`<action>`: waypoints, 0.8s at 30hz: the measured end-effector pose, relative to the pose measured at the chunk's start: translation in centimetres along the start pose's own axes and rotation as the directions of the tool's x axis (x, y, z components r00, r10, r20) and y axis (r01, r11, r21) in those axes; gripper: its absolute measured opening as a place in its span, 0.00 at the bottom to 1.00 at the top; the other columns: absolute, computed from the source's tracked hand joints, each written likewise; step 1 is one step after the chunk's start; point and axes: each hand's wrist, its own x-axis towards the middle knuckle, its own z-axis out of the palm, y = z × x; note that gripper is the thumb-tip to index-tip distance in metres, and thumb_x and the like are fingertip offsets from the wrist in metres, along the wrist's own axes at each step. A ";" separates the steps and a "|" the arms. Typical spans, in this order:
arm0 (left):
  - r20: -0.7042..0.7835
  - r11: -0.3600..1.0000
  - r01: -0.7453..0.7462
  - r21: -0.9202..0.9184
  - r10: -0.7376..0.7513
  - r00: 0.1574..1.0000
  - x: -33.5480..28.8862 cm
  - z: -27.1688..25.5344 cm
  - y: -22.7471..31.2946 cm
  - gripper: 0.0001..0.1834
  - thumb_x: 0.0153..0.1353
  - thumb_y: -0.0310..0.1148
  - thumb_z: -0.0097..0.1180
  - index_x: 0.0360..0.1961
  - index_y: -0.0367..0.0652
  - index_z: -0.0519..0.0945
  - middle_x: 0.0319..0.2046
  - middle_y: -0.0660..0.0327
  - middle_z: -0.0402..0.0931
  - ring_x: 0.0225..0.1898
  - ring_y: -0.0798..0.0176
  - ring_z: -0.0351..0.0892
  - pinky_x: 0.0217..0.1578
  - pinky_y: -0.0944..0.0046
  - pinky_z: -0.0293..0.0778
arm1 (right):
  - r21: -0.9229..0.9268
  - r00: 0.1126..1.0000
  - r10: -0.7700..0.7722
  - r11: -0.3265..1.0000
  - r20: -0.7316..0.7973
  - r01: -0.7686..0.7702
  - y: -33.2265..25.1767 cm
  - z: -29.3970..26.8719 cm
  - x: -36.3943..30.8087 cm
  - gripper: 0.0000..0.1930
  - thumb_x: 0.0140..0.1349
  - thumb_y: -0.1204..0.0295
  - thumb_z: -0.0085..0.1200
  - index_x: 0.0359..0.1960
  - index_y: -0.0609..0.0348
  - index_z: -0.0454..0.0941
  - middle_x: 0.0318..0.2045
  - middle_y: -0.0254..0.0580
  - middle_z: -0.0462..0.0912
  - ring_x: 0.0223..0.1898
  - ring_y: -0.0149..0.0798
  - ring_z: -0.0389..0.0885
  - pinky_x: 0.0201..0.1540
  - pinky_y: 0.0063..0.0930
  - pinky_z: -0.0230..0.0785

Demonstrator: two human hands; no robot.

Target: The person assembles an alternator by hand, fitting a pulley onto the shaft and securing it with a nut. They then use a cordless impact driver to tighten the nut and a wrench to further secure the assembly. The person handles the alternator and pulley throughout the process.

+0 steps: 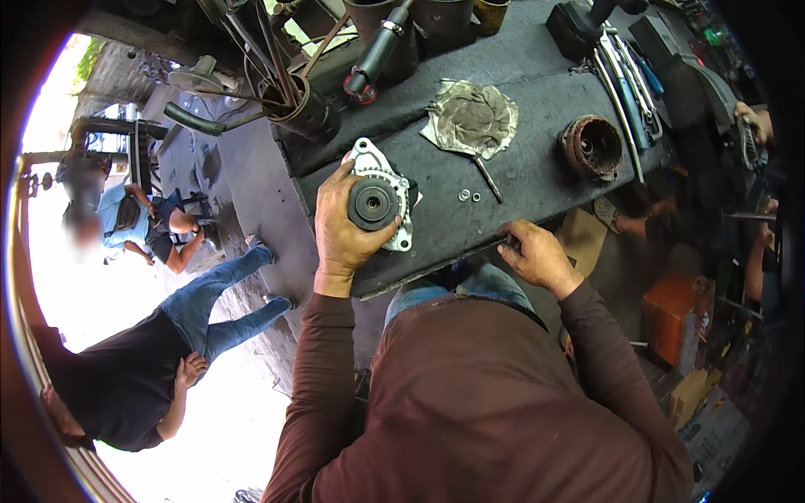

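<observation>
My left hand [345, 220] is closed around an alternator's silver end housing [404, 233], which rests on the dark workbench [436, 210]. Its black grooved pulley [372, 204] faces up, with my fingers and thumb at its rim. At the bench's front edge is my right hand [537, 258], its fingers curled together; whatever they may hold is hidden. Just beyond it lie two small nuts or washers [470, 196] and a thin metal rod [488, 179]. A grease-stained sheet [474, 119] is spread behind the rod. To the right sits a ring-shaped part with a reddish-brown wound rim [592, 147].
Several wrenches [625, 88] lie at the back right beside a black tool [575, 30]. A can of rods [309, 113] and a dark cylindrical tool [377, 52] stand at the back left. Other people [117, 377] are at left and right. An orange box [671, 314] is at right.
</observation>
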 end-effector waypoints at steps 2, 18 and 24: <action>-0.070 0.999 0.019 0.037 -0.017 0.997 -0.8 0.4 0.3 0.38 0.40 0.39 0.83 0.53 0.38 0.81 0.64 0.43 0.78 0.64 0.40 0.77 0.67 0.46 0.71 | -0.010 0.999 0.035 0.999 -0.029 -0.035 -0.5 0.5 -0.8 0.15 0.66 0.68 0.64 0.51 0.61 0.83 0.41 0.51 0.86 0.43 0.54 0.87 0.47 0.45 0.79; -0.168 0.996 0.091 0.011 -0.088 0.982 -1.3 1.7 0.4 0.39 0.40 0.35 0.83 0.56 0.39 0.79 0.65 0.47 0.78 0.66 0.41 0.75 0.69 0.46 0.69 | -0.138 0.965 -0.217 0.971 -0.145 0.197 -3.6 6.0 11.3 0.11 0.67 0.64 0.62 0.42 0.60 0.84 0.40 0.56 0.87 0.42 0.62 0.87 0.47 0.54 0.79; -0.096 0.996 0.079 0.031 -0.076 0.992 -1.5 0.5 0.6 0.40 0.42 0.31 0.83 0.58 0.37 0.78 0.66 0.47 0.77 0.67 0.45 0.76 0.70 0.50 0.71 | -0.185 0.958 -0.281 0.946 -0.051 0.267 -6.4 7.9 16.6 0.14 0.61 0.69 0.63 0.45 0.61 0.81 0.41 0.57 0.88 0.43 0.61 0.89 0.47 0.53 0.81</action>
